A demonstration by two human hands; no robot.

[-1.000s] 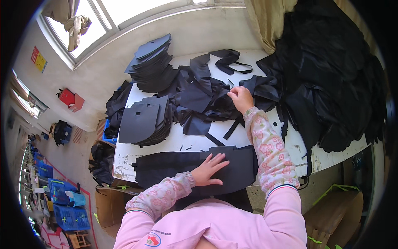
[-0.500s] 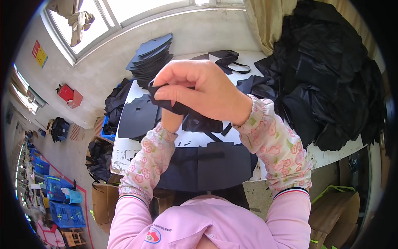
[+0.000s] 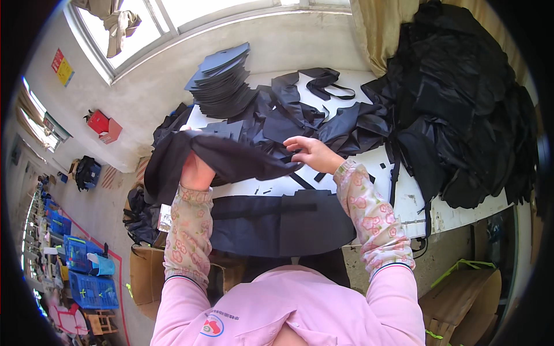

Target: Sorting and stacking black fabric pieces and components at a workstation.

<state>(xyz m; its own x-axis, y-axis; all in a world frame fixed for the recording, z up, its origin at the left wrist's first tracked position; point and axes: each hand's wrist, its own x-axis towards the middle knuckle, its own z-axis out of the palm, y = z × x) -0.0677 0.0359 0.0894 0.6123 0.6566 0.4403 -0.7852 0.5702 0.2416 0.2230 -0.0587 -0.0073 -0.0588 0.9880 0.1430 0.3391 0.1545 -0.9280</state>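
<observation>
My left hand point(image 3: 197, 172) is raised over the left part of the table, closed on a black fabric piece point(image 3: 239, 154) that drapes over it and hides most of its fingers. One end of the fabric hangs down at the left; the other stretches toward my right hand point(image 3: 316, 155). That hand is open, its fingers apart beside the fabric's right end, with nothing held in it. Below both hands, at the near table edge, lies a flat dark panel point(image 3: 248, 228) with a stiff black board point(image 3: 311, 228) on its right half.
A stack of dark boards point(image 3: 222, 81) stands at the back left of the white table point(image 3: 369, 164). Crumpled black pieces point(image 3: 288, 118) lie mid-table, and a tall heap of black fabric point(image 3: 461, 104) fills the right. Cardboard boxes point(image 3: 147, 279) stand below.
My hands, close together before, have moved apart. The left now holds up a large black fabric piece; the right has opened and come lower. The view has shifted slightly.
</observation>
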